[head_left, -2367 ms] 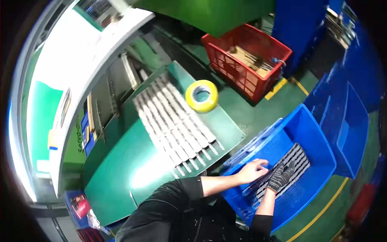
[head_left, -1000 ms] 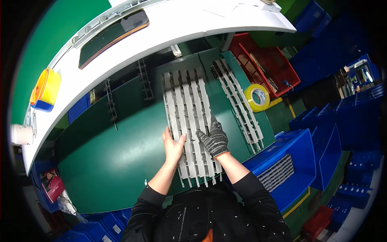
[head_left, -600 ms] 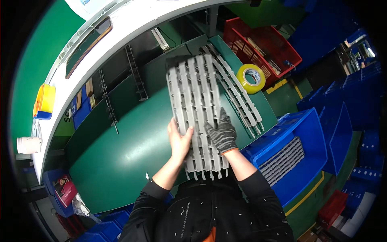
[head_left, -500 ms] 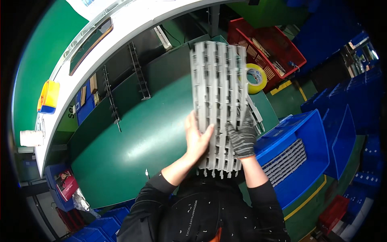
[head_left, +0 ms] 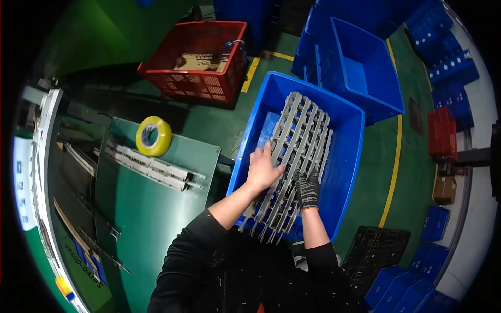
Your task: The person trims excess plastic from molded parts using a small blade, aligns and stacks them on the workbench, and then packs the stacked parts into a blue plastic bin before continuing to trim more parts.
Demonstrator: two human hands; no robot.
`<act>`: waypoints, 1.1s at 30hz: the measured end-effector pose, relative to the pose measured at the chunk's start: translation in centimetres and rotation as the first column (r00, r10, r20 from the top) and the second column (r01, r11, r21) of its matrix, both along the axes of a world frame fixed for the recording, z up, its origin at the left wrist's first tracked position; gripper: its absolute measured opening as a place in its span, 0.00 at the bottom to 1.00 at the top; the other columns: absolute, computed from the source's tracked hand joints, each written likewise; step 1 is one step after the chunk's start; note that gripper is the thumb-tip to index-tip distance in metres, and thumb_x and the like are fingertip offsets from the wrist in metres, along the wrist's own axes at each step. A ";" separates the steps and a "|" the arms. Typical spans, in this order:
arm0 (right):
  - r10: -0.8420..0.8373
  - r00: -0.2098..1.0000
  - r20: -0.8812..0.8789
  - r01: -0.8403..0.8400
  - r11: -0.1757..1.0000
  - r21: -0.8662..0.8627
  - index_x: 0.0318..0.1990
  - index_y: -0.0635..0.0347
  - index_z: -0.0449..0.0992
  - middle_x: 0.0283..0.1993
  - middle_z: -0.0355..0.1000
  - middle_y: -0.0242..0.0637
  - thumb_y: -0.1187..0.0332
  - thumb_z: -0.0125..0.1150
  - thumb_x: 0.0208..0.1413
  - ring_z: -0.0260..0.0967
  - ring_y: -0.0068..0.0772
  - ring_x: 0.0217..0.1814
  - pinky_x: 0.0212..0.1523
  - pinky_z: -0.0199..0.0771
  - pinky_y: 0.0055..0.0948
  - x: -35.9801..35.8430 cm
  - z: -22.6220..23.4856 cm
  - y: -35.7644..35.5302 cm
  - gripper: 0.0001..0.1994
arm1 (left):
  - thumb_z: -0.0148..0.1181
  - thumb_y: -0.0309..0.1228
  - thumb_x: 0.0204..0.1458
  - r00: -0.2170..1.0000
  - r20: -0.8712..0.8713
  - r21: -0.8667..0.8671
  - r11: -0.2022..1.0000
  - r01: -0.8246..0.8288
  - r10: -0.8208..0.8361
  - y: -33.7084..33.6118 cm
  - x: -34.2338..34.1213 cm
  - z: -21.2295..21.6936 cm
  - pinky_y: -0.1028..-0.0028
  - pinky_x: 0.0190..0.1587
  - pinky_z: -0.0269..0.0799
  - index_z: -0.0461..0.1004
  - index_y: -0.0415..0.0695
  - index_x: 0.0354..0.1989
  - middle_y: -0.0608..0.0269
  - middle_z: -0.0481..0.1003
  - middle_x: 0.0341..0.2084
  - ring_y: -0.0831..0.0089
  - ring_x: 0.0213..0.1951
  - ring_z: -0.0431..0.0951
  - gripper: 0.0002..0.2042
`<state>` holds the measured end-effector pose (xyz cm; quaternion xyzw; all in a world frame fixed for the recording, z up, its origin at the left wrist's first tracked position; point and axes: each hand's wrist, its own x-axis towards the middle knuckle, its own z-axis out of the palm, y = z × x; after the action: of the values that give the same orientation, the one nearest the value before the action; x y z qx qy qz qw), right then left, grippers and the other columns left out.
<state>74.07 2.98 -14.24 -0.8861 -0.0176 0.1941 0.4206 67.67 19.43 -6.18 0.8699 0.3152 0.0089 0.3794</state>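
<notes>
A bundle of long grey slotted strips (head_left: 301, 133), lying side by side, is tilted over a blue bin (head_left: 347, 125). My bare left hand (head_left: 263, 171) grips its left edge, thumb on the top face and some fingers hidden beneath. On the right, my right hand (head_left: 307, 192), in a grey striped glove, holds the bundle's lower right side; its fingertips are partly out of sight. The near ends of the strips stick out past the bin's near rim, close to my body. Whether the bundle touches the bin's floor I cannot tell.
Left of the bin is a green table (head_left: 141, 208) bearing a yellow tape roll (head_left: 163, 136) and a few loose grey strips (head_left: 151, 169). Beyond stands a red crate (head_left: 229, 78). Another blue bin (head_left: 383, 88) sits behind right, and a black pallet (head_left: 378, 253) lies near right.
My view and body have turned right. The bundle, held by both hands, has moved from over the green table to over the blue bin.
</notes>
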 end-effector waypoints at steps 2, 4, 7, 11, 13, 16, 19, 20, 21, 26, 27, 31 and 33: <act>0.027 0.964 -0.264 -0.037 0.999 -0.031 0.57 0.70 0.56 0.56 0.58 0.58 0.49 0.60 0.43 0.55 0.50 0.60 0.59 0.54 0.35 1.5 -1.4 -0.1 0.39 | 0.63 0.39 0.34 0.998 -0.049 0.048 0.998 0.030 -0.028 -0.2 1.9 -3.2 0.60 0.49 0.61 0.52 0.34 0.57 0.42 0.65 0.41 0.48 0.44 0.65 0.40; 0.023 0.969 -0.245 -0.040 0.997 -0.063 0.56 0.71 0.57 0.56 0.58 0.58 0.48 0.60 0.42 0.55 0.51 0.60 0.59 0.53 0.35 2.4 -3.2 0.7 0.40 | 0.62 0.38 0.34 0.997 -0.081 0.063 0.998 -0.006 0.011 0.0 3.0 -5.0 0.60 0.49 0.62 0.54 0.33 0.56 0.41 0.66 0.40 0.48 0.43 0.66 0.39; 0.091 0.979 -0.180 -0.116 0.984 -0.134 0.56 0.72 0.57 0.56 0.57 0.60 0.45 0.60 0.39 0.53 0.53 0.60 0.61 0.51 0.37 3.1 -6.8 3.5 0.42 | 0.61 0.38 0.34 0.980 -0.162 0.123 0.988 -0.096 0.115 1.3 4.0 -8.4 0.62 0.52 0.61 0.54 0.33 0.56 0.40 0.65 0.43 0.49 0.46 0.66 0.38; 0.120 0.989 -0.089 -0.131 0.982 -0.138 0.57 0.68 0.56 0.57 0.57 0.58 0.46 0.59 0.41 0.52 0.52 0.61 0.62 0.49 0.39 4.1 -13.0 5.5 0.41 | 0.60 0.35 0.35 0.966 -0.201 0.155 0.979 -0.135 0.165 1.7 5.9 -12.0 0.63 0.54 0.59 0.53 0.31 0.56 0.40 0.64 0.45 0.48 0.49 0.64 0.38; 0.165 0.980 -0.116 -0.184 0.966 -0.183 0.58 0.66 0.55 0.58 0.56 0.54 0.46 0.58 0.41 0.54 0.50 0.61 0.61 0.49 0.41 4.3 -14.5 6.0 0.41 | 0.60 0.35 0.34 0.947 -0.270 0.153 0.978 -0.139 0.176 2.0 6.4 -13.8 0.64 0.54 0.59 0.52 0.29 0.55 0.40 0.64 0.45 0.50 0.49 0.64 0.38; 0.191 0.962 -0.193 -0.236 0.939 -0.249 0.61 0.63 0.51 0.58 0.57 0.54 0.45 0.56 0.43 0.55 0.47 0.60 0.59 0.51 0.43 3.9 -16.3 6.5 0.42 | 0.60 0.36 0.35 0.927 -0.319 0.177 0.973 -0.146 0.197 2.1 6.5 -16.7 0.65 0.56 0.58 0.51 0.28 0.55 0.38 0.63 0.49 0.50 0.52 0.63 0.39; 0.221 0.961 -0.168 -0.267 0.905 -0.332 0.59 0.67 0.51 0.50 0.65 0.55 0.47 0.56 0.43 0.65 0.48 0.49 0.50 0.63 0.41 4.2 -16.0 6.9 0.41 | 0.58 0.37 0.36 0.894 -0.375 0.193 0.964 -0.181 0.243 2.0 6.7 -19.7 0.64 0.56 0.57 0.51 0.28 0.55 0.37 0.63 0.49 0.50 0.52 0.63 0.38; 0.235 0.950 -0.204 -0.297 0.884 -0.361 0.58 0.69 0.53 0.45 0.68 0.56 0.49 0.57 0.43 0.69 0.49 0.43 0.44 0.68 0.39 4.5 -15.4 7.2 0.40 | 0.58 0.37 0.36 0.884 -0.389 0.169 0.963 -0.210 0.261 2.2 6.7 -20.7 0.64 0.56 0.57 0.51 0.28 0.55 0.37 0.62 0.49 0.49 0.52 0.63 0.38; 0.237 0.966 -0.108 -0.260 0.878 -0.402 0.56 0.69 0.56 0.35 0.72 0.53 0.50 0.57 0.42 0.71 0.50 0.34 0.36 0.70 0.41 4.6 -16.5 6.6 0.38 | 0.57 0.37 0.37 0.880 -0.397 0.132 0.965 -0.225 0.260 1.8 7.3 -21.3 0.64 0.56 0.58 0.51 0.28 0.55 0.36 0.62 0.49 0.49 0.53 0.63 0.38; 0.730 0.663 -0.169 -0.686 0.501 -0.528 0.26 0.60 0.77 0.26 0.73 0.45 0.68 0.51 0.45 0.73 0.43 0.30 0.31 0.73 0.37 8.0 -15.7 7.2 0.08 | 0.57 0.39 0.37 0.848 -0.460 0.166 0.964 -0.210 0.264 3.1 7.3 -23.0 0.64 0.52 0.63 0.53 0.29 0.54 0.35 0.67 0.44 0.49 0.48 0.68 0.36; 0.661 0.727 -0.187 -0.648 0.569 -0.506 0.24 0.59 0.77 0.27 0.73 0.45 0.69 0.51 0.44 0.73 0.44 0.31 0.31 0.73 0.37 8.5 -15.0 7.4 0.08 | 0.56 0.39 0.38 0.851 -0.459 0.170 0.965 -0.197 0.255 3.4 7.0 -23.3 0.64 0.50 0.64 0.54 0.29 0.53 0.35 0.68 0.43 0.49 0.47 0.69 0.36; 0.687 0.682 -0.253 -0.699 0.509 -0.502 0.29 0.58 0.75 0.30 0.73 0.46 0.70 0.54 0.41 0.73 0.43 0.34 0.33 0.74 0.37 10.6 -13.3 6.9 0.07 | 0.56 0.35 0.41 0.865 -0.458 0.131 0.978 -0.162 0.204 3.2 6.8 -22.8 0.64 0.52 0.63 0.56 0.29 0.52 0.37 0.66 0.45 0.50 0.48 0.68 0.31; 0.392 0.898 -0.200 -0.439 0.770 -0.463 0.33 0.58 0.71 0.31 0.73 0.42 0.65 0.54 0.45 0.72 0.41 0.34 0.36 0.72 0.38 10.5 -13.5 6.9 0.09 | 0.56 0.33 0.42 0.905 -0.366 0.223 0.965 -0.138 0.214 2.1 6.4 -22.6 0.65 0.56 0.59 0.58 0.30 0.52 0.41 0.61 0.52 0.52 0.54 0.62 0.29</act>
<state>84.60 9.88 -27.71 -0.9280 -0.1432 0.3206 0.1249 74.09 21.51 -28.76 0.8546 0.4591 -0.0985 0.2218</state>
